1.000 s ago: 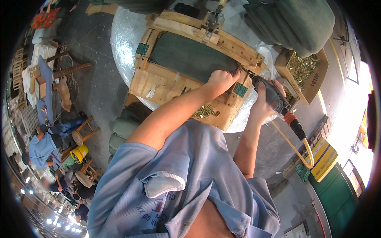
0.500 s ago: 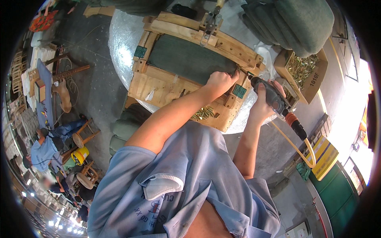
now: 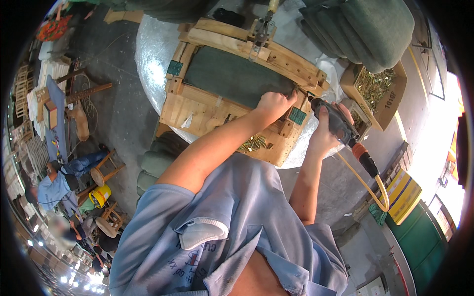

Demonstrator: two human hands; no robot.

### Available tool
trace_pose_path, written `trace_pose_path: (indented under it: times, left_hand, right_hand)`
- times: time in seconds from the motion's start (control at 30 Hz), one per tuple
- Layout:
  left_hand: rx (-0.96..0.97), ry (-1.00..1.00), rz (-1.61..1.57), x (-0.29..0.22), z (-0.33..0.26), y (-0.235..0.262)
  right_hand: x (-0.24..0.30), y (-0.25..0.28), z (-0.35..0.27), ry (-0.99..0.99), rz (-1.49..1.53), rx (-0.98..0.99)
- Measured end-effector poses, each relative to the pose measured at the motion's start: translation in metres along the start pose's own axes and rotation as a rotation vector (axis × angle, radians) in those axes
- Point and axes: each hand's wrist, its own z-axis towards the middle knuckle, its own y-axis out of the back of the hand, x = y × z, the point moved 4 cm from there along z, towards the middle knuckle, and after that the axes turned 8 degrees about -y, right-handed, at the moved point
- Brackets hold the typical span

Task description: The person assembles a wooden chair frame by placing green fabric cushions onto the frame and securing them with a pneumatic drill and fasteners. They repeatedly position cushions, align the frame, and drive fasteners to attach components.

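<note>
My right hand (image 3: 323, 134) is wrapped round a dark air drill (image 3: 341, 124) with an orange collar and a yellow hose. Its tip points at the right end of a wooden jig (image 3: 197, 106). Inside the jig lies a flat dark green padded panel (image 3: 237, 74). My left hand (image 3: 274, 105) rests at the panel's right end, just left of the drill tip, fingers closed. Whatever they pinch is too small to make out. A green block (image 3: 297, 115) is fixed beside that hand. Loose brass-coloured fittings (image 3: 255, 143) lie on the jig's near side.
A metal toggle clamp (image 3: 261, 32) stands at the jig's far edge. To the right is a cardboard box (image 3: 397, 93) of brass-coloured fittings, below stacked green cushions (image 3: 360, 32). The yellow hose (image 3: 363, 177) hangs to the right. People sit at the far left.
The drill and my right hand have shifted very slightly, and the hose has swung a little left. My left hand keeps its place at the panel's end.
</note>
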Motion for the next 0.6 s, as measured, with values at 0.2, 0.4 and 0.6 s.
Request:
trace_pose_path:
  times: [0.2,0.4,0.6]
  left_hand:
    - [0.028,0.002,-0.027,0.001,0.0,0.006]
    - [-0.018,-0.018,-0.016,0.001,0.002,0.004]
    - [0.025,-0.025,0.0,0.001,0.001,0.009]
  right_hand:
    - [0.002,0.0,0.001,-0.017,0.001,-0.008]
    - [-0.001,0.0,-0.003,-0.006,-0.017,0.026]
    - [-0.002,-0.01,-0.007,0.053,-0.006,-0.005]
